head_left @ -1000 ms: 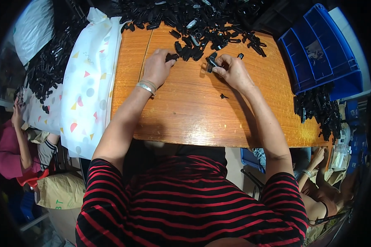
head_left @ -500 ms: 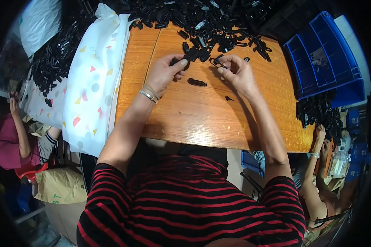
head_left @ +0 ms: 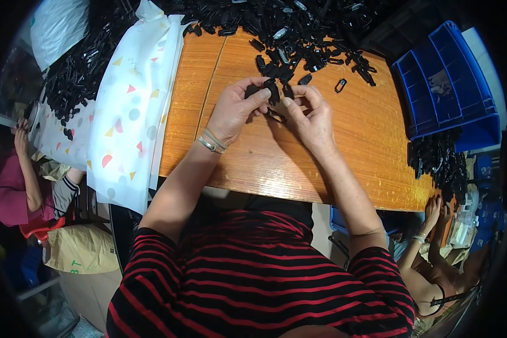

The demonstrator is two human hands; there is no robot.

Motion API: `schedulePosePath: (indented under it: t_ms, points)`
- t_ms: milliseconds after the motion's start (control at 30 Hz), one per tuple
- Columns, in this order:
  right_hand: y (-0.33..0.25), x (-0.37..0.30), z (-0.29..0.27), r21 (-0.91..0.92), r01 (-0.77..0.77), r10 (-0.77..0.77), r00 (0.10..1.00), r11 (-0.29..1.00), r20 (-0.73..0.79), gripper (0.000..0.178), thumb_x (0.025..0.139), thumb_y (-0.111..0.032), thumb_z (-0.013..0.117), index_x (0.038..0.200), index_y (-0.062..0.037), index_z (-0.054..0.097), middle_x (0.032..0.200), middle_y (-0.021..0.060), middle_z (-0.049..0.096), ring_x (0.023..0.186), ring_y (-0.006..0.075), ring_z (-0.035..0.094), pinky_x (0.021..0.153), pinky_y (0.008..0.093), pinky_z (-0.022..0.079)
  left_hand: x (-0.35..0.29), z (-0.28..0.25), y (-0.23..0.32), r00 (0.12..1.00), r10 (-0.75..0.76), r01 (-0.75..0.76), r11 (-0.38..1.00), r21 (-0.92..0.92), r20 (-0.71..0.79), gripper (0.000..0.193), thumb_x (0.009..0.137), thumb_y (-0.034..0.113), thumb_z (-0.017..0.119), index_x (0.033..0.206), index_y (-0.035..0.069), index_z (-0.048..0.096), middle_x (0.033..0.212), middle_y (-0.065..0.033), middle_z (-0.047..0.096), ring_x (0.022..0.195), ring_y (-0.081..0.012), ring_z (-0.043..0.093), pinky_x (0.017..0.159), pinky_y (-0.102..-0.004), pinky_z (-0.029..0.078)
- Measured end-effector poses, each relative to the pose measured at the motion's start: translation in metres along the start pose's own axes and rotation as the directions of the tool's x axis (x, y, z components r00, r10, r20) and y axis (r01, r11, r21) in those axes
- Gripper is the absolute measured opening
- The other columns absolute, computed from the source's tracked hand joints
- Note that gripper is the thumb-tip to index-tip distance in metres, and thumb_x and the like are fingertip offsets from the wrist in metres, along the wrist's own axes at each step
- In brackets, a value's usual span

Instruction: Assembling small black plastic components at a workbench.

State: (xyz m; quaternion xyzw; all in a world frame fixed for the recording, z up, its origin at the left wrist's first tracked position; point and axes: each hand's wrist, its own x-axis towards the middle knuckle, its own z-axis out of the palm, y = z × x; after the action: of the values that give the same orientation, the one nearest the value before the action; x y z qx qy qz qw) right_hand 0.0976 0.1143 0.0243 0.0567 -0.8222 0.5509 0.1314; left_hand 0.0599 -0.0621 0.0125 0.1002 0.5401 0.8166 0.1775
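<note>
Pinching black pieces (head_left: 273, 93), my left grip (head_left: 232, 111) hides most of their outlines; count uncertain. My right grip (head_left: 311, 120) holds a small dark part (head_left: 288, 90) just beside; contact I cannot tell. Another black part (head_left: 276, 116) lies between them, on the table (head_left: 265, 163). The far pile (head_left: 304, 34) is cut off by the upper edge. Open surface runs down to the near edge; patterned sheet (head_left: 121, 118) bounds the left, blue bin (head_left: 448, 84) the right.

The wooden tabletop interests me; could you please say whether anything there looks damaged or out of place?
The wooden tabletop looks worn, with pale scuffs speckling its finish toward the right. One small black part also lies by itself beyond the right hand, apart from the heap.
</note>
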Motion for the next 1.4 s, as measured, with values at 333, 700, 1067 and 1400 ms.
schedulePosePath:
  t_ms: [333, 700, 1067, 1400]
  points:
    - [-0.018, -0.005, 0.004, -0.172, 0.267, -0.276, 0.961, 0.948, -0.028, 0.016, 0.082, -0.002, 0.070, 0.097, 0.0007, 0.065, 0.083, 0.0030, 0.055, 0.069, 0.0069, 0.055, 0.057, 0.0195, 0.046, -0.012, 0.009, 0.012, 0.985, 0.175, -0.171, 0.967, 0.191, -0.006, 0.027, 0.090, 0.015, 0.066, 0.112, 0.001, 0.063, 0.081, 0.0024, 0.063, 0.065, -0.0022, 0.055, 0.058, -0.0164, 0.046]
    - [-0.014, -0.011, 0.010, -0.230, 0.279, -0.291, 0.956, 0.932, -0.020, 0.017, 0.080, -0.001, 0.072, 0.095, 0.0003, 0.065, 0.079, 0.0039, 0.055, 0.064, 0.0083, 0.055, 0.053, 0.0225, 0.046, -0.023, 0.009, 0.003, 0.970, 0.244, -0.233, 0.946, 0.225, -0.023, 0.027, 0.088, 0.010, 0.066, 0.113, 0.001, 0.064, 0.084, 0.0017, 0.063, 0.068, -0.0019, 0.054, 0.062, -0.0157, 0.045]
    - [-0.019, -0.033, 0.031, -0.077, 0.187, -0.186, 0.982, 0.979, 0.018, 0.052, 0.076, -0.017, 0.078, 0.120, -0.0049, 0.053, 0.092, 0.0139, 0.061, 0.073, 0.0244, 0.065, 0.063, 0.0332, 0.052, -0.051, 0.016, 0.014, 0.984, 0.178, -0.177, 0.978, 0.108, -0.004, 0.023, 0.095, 0.012, 0.056, 0.116, 0.003, 0.061, 0.089, -0.0009, 0.064, 0.069, -0.0024, 0.053, 0.061, -0.0161, 0.043]
    - [-0.042, -0.065, 0.084, 0.338, 0.102, -0.158, 0.977, 0.935, 0.141, 0.044, 0.089, -0.008, 0.063, 0.129, 0.0002, 0.046, 0.104, 0.0123, 0.062, 0.087, 0.0164, 0.062, 0.077, 0.0276, 0.050, -0.087, -0.012, 0.019, 0.986, 0.136, -0.134, 0.991, 0.031, -0.098, 0.015, 0.096, 0.016, 0.054, 0.094, 0.003, 0.060, 0.083, -0.0019, 0.062, 0.073, -0.0060, 0.055, 0.064, -0.0184, 0.043]
